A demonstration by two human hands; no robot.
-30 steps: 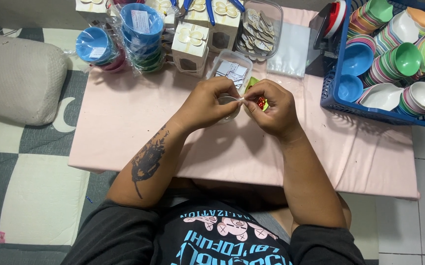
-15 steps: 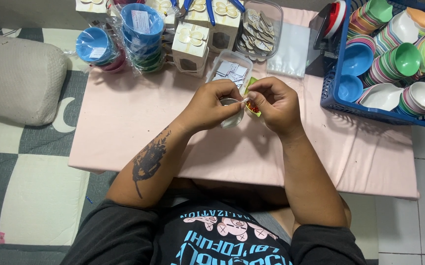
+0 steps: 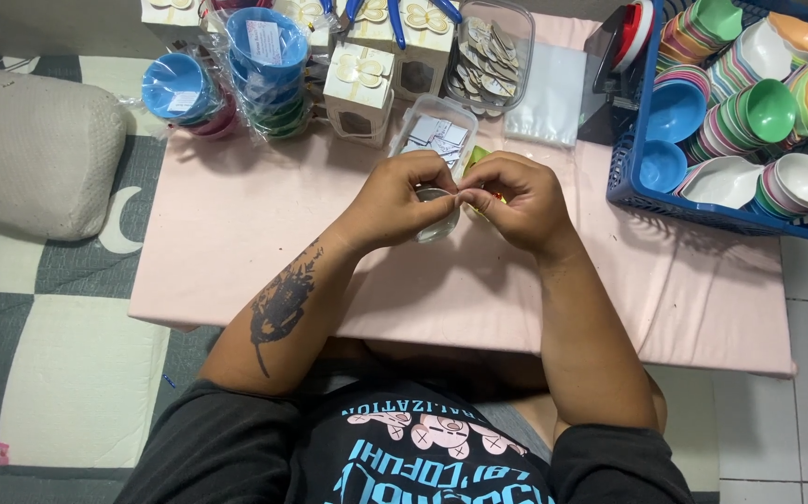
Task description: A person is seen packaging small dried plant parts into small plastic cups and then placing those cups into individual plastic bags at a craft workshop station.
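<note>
Pink cloth, smooth and matte, covers the low table seen from the head camera. At its centre the left hand and right hand meet, fingertips pinched together on a small clear packet with a glossy, crinkled look; a scrap of yellow and red shows behind the right fingers. What exactly lies inside the packet cannot be told.

At twelve o'clock from the hands sits a clear rectangular plastic tub of small paper slips, and beyond it cream cardboard boxes with cut-out windows. At ten o'clock, stacks of round plastic bowls stand wrapped in shiny film. At two o'clock a blue lattice basket holds nested bowls in green, white and pink. At nine o'clock, off the table, lies a grey, nubbly cushion.
</note>
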